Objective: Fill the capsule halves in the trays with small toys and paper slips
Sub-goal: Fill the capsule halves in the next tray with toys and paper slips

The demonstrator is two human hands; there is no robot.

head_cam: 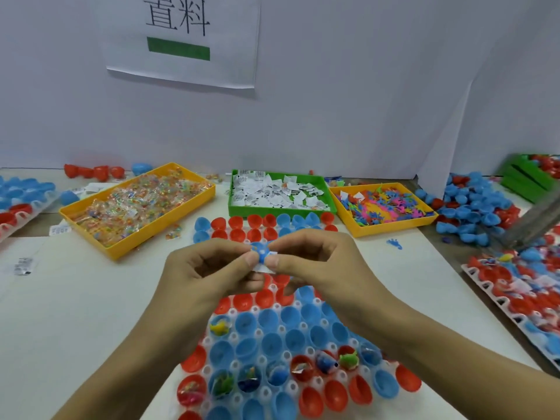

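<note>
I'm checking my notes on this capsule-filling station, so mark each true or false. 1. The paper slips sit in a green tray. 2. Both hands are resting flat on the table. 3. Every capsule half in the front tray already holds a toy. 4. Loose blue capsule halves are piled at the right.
1. True: the paper slips lie in the green tray.
2. False: the left hand and right hand pinch a small blue piece and a white slip together.
3. False: in the front tray only some halves hold toys; many are empty.
4. True: the blue capsule halves are heaped there.

Two hands meet above a white tray (233,339) of red and blue capsule halves. The left hand (209,269) and right hand (315,262) together pinch a white paper slip (263,268), possibly with a small blue toy (260,250). Bins of slips (280,192) and toys (383,204) sit behind.
</note>
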